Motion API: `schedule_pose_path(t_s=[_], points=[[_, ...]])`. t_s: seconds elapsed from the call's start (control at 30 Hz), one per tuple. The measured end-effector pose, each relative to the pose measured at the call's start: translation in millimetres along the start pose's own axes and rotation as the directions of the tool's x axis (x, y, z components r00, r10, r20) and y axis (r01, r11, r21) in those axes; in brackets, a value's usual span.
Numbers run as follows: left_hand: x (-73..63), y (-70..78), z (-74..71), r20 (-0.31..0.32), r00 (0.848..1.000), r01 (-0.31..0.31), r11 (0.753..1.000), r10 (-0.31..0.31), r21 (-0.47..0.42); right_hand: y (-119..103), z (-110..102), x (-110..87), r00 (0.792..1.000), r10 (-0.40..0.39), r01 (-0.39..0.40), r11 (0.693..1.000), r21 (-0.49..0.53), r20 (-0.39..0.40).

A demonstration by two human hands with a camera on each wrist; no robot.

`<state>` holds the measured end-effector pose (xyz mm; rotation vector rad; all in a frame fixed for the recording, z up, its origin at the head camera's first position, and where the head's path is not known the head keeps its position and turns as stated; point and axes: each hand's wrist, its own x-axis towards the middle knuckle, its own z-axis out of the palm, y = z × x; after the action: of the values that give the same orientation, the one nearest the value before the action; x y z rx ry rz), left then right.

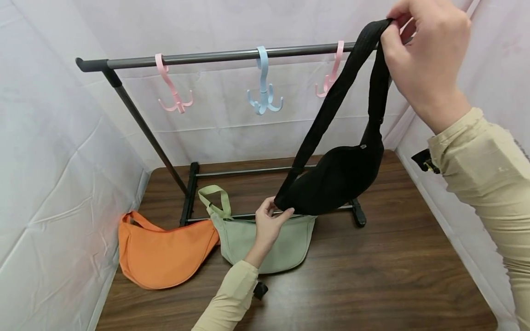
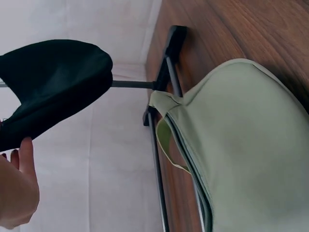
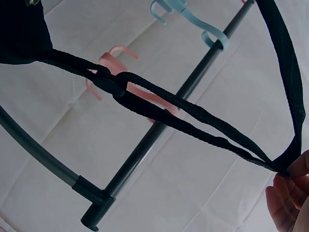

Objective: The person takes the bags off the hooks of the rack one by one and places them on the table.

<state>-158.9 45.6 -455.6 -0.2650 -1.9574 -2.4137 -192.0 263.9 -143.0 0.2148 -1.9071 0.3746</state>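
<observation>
A black crossbody bag (image 1: 337,177) hangs in the air by its strap, in front of the rack's right side. My right hand (image 1: 430,50) pinches the top of the strap (image 3: 289,82), above the rail. At the bag's lower left end, my left hand (image 1: 269,223) grips the fabric between thumb and fingers; the left wrist view shows the thumb against the black bag (image 2: 58,87). Behind the strap is a pink hook (image 1: 331,76), partly covered. A light blue hook (image 1: 263,87) and another pink hook (image 1: 174,89) hang farther left on the rail.
The dark metal rack (image 1: 215,56) stands on a brown wooden table (image 1: 372,276). A sage green bag (image 1: 240,248) lies below my left hand, its strap toward the rack. Beside it is an orange bag (image 1: 165,257). White cloth (image 1: 49,138) surrounds the table.
</observation>
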Motion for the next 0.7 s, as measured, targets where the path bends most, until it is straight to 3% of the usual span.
schedule_pose_path(t_s=[0.13,0.23,0.37,0.47,0.57,0.7], points=[[-1.9,10.2,6.2,-0.075,0.994,-0.079,0.997,0.078,-0.001,4,-4,-2.8,1.0,0.007,-0.007,1.0,0.016,-0.018],[-4.4,25.3,7.1,-0.086,0.989,-0.123,0.992,0.123,0.003,13,-9,-8.0,0.999,0.035,-0.034,0.999,0.029,-0.04],[-2.5,33.8,4.3,-0.046,0.984,-0.171,0.985,0.17,-0.016,30,-13,-17.1,0.995,0.096,-0.095,0.995,0.036,-0.041],[-1.3,39.7,1.3,0.009,0.971,-0.239,0.971,0.239,0.014,41,-14,-23.2,0.989,0.147,-0.146,0.989,0.028,-0.014],[-1.4,45.0,-2.0,0.075,0.939,-0.341,0.936,0.335,0.091,50,-13,-27.3,0.987,0.161,-0.161,0.987,0.004,0.011],[-3.5,53.6,-5.4,0.165,0.863,-0.501,0.851,0.478,0.156,61,-10,-29.6,0.975,0.212,-0.208,0.976,-0.071,0.069]])
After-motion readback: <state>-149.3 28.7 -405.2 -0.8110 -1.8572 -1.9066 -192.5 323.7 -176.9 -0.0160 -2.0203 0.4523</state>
